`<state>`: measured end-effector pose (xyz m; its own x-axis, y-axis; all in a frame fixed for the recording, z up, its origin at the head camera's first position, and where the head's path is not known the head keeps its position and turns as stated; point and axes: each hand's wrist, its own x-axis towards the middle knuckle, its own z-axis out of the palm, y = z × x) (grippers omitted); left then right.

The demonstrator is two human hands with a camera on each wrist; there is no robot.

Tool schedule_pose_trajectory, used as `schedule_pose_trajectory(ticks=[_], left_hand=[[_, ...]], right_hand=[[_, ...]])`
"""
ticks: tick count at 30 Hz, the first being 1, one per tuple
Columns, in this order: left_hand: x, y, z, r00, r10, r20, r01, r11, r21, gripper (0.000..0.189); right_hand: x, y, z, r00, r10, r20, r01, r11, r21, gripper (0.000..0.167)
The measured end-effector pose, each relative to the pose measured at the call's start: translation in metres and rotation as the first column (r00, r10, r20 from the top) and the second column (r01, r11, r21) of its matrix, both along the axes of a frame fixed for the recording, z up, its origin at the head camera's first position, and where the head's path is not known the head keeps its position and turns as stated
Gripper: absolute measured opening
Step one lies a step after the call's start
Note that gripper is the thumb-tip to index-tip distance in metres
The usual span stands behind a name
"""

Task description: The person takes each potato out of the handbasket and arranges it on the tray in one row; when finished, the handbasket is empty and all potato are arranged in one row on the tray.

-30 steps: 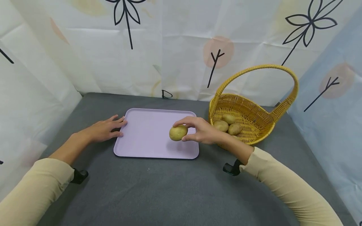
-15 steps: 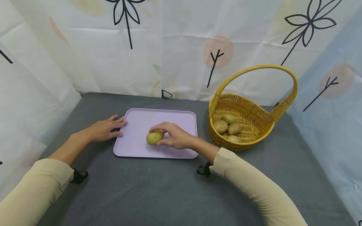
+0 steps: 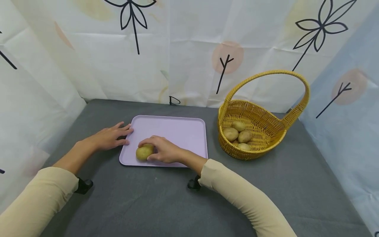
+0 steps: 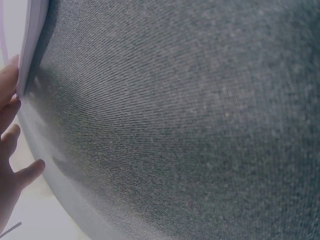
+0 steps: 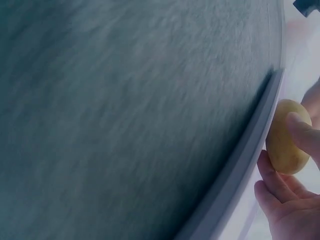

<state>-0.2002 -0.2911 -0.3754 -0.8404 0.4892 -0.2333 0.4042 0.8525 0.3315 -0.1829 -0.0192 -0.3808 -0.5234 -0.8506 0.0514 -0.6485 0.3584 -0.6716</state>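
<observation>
One yellow-brown oval potato (image 3: 144, 152), gripped in our right hand (image 3: 164, 152): set it gently on the flat lilac plastic tray (image 3: 177, 131), lower left, left hand (image 3: 108, 137) flat, steadying

tray (image 3: 177, 131): back and right part bare, room to pass there; near-left corner taken by potato (image 3: 144, 152) with right hand (image 3: 161, 152) around it
tray left edge: blocked by left hand (image 3: 108, 137) lying flat against it
basket (image 3: 251, 149): just right of tray, tall arched handle (image 3: 266, 74) spans it, entry from front or above under the arch
surface (image 3: 165, 204): front strip open
walls: curtain (image 3: 183, 49) closes back and both sides
</observation>
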Motion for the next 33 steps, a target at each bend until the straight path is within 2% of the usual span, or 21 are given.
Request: schedule_pose_trajectory(ticks=[7,10,14,20,26,33], left_hand=[[0.002,0.003,0.001,1.0,-0.002,-0.011,0.002,1.0,0.005,0.066],[0.003,0.004,0.002,1.0,-0.004,-0.013,0.004,1.0,0.004,0.066],[0.004,0.004,0.003,1.0,-0.01,-0.022,0.01,1.0,0.0,0.065],[0.003,0.004,0.004,1.0,-0.01,-0.02,0.009,1.0,-0.006,0.065],[0.001,0.005,0.003,1.0,-0.012,-0.016,0.012,1.0,-0.019,0.065],[0.001,0.005,0.001,1.0,-0.011,-0.024,0.01,1.0,-0.023,0.066]], right_hand=[[0.007,-0.017,-0.002,0.998,0.017,-0.055,-0.014,0.999,0.039,0.051],[0.008,-0.021,-0.002,0.997,0.013,-0.077,-0.009,0.998,0.055,0.057],[0.009,-0.022,-0.003,0.997,-0.001,-0.071,0.006,0.997,0.076,0.064],[0.009,-0.018,-0.003,0.999,-0.004,-0.041,0.008,0.995,0.096,0.066],[0.013,-0.001,0.013,0.997,0.034,-0.066,-0.026,0.993,0.114,0.069],[0.017,0.039,0.038,0.994,0.097,-0.054,-0.092,0.992,0.086,0.066]])
